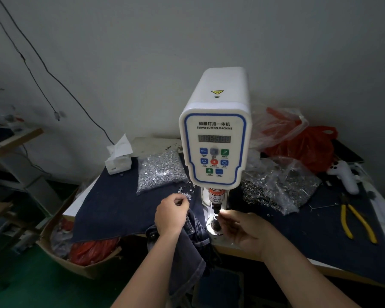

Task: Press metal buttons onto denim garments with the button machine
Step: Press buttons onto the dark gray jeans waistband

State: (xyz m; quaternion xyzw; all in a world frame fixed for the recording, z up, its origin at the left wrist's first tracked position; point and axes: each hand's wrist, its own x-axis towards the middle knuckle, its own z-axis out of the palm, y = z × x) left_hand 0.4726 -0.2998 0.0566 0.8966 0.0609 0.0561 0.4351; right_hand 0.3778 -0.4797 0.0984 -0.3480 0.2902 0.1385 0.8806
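On the tabletop (320, 247), covered with dark cloth, the white button machine (216, 138) stands tallest, its press head (216, 200) hanging over a round lower die (216, 223) lit by a small lamp. Left of the machine lies a clear bag of silvery metal buttons (160, 172), with a few loose ones (186, 192) spilled beside it; right of it a second bag of darker ring-shaped parts (276, 187), then yellow-handled pliers (356, 223). A white tissue box (118, 161) sits behind the left bag.

A denim garment (187, 245) drapes off the front edge of the tabletop, just left of the die, hanging down between the person's forearms. It looks soft and floppy but fairly heavy for cloth, so it would likely sag and drag unless held close to the spot to be pressed; I would take it by the thick waistband or seam and lay that flat over the die.

At the loose buttons, the left hand (171, 215) has its fingers curled inward, seemingly pinching a small button, though the piece itself is too small to confirm. With pinched fingertips touching the die, the right hand (242, 232) is apparently seating a small part there. Such buttons are tiny, hard and slippery, easy to drop, best pinched by the rim.
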